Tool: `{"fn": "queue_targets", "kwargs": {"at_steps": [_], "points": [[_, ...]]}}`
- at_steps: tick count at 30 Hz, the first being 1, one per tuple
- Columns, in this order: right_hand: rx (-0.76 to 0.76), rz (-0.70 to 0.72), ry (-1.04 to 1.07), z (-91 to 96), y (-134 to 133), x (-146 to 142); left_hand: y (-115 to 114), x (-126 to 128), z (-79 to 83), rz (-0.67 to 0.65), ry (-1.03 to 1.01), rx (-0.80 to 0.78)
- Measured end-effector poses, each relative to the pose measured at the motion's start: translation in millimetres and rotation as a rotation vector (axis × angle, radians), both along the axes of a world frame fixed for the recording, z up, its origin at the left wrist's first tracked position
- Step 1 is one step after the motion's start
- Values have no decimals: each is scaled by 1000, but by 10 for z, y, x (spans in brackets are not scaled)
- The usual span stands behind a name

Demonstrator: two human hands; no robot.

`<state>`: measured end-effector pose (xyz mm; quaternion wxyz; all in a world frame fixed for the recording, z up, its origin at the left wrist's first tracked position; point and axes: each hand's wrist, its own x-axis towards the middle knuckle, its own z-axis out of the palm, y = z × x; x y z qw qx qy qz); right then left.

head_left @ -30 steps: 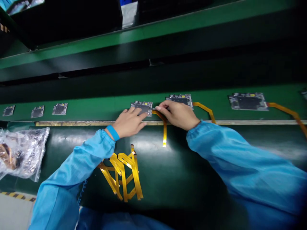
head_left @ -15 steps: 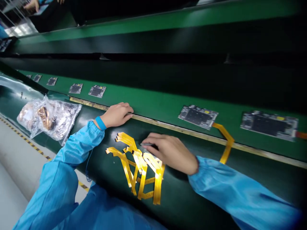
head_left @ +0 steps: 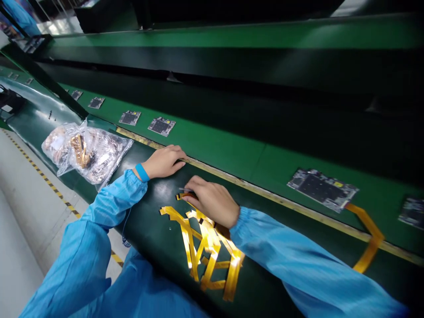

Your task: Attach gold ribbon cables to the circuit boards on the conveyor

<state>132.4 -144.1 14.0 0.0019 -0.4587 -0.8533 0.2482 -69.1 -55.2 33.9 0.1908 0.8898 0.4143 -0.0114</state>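
Observation:
My right hand (head_left: 209, 200) rests on the near end of a pile of several yellow flex cables (head_left: 205, 247) on the dark green bench, fingers curled round a thin grey tool whose tip touches one cable's end. My left hand (head_left: 163, 161) lies flat on the bench by the brass edge strip (head_left: 232, 178), fingers stretched out, holding nothing. A blue band circles its wrist. On the green conveyor belt (head_left: 215, 145) to the right lies a circuit board (head_left: 323, 189) with a yellow flex cable (head_left: 368, 243) hanging over the edge.
Two more circuit boards (head_left: 161, 126) lie on the belt beyond my left hand, with others farther up the line. A clear plastic bag (head_left: 86, 152) of parts sits on the bench at the left. A yellow-black striped floor line runs below it.
My right hand left the board with its fitted cable and came down to the cable pile. My left hand let go of the board, which has travelled to the right along the belt.

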Motion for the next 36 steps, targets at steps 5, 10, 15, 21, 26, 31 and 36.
{"fn": "queue_targets", "kwargs": {"at_steps": [5, 10, 15, 21, 26, 31, 36], "points": [[-44, -6, 182, -27, 24, 73, 131, -131, 17, 106, -53, 34], [-30, -20, 247, -41, 29, 113, 393, -271, -21, 289, -26, 114], [-44, 16, 361, -66, 45, 171, 633, -252, -67, 409, 67, 159], [-121, -28, 587, -112, 39, 300, 792, -46, -108, 399, 181, 138], [-201, -61, 765, -3, 67, 383, 862, 99, -135, 371, 229, 123], [-343, -62, 843, 164, 134, 394, 893, 209, -93, 349, 257, 84], [-418, -100, 882, 273, 221, 342, 905, 286, -54, 328, 311, 75]]}}
